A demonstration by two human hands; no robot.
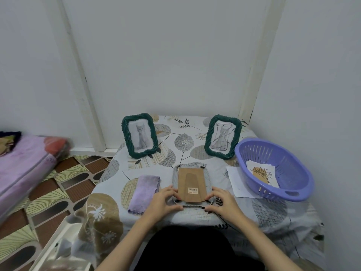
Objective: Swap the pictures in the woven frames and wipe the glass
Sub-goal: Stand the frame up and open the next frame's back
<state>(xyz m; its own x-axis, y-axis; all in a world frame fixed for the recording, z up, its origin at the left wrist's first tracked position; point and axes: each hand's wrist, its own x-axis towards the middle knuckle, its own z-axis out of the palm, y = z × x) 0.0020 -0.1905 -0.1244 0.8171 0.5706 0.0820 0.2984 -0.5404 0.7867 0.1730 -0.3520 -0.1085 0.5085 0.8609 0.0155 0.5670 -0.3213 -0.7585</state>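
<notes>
A woven frame lies face down near the table's front edge, its brown cardboard back (192, 182) with a folded stand facing up. My left hand (166, 201) grips its near left corner and my right hand (220, 202) grips its near right corner. Two green woven frames stand upright at the back: the left one (139, 135) shows a grey cat, the right one (222, 136) shows a line drawing. A folded lilac cloth (143, 191) lies just left of the face-down frame.
A purple plastic basket (293, 184) at the right holds a printed plant picture (262, 174). A white sheet (237, 180) lies partly under it. The leaf-patterned tablecloth (183, 145) covers the table. A mattress (21, 165) lies on the floor at the left; walls close behind and right.
</notes>
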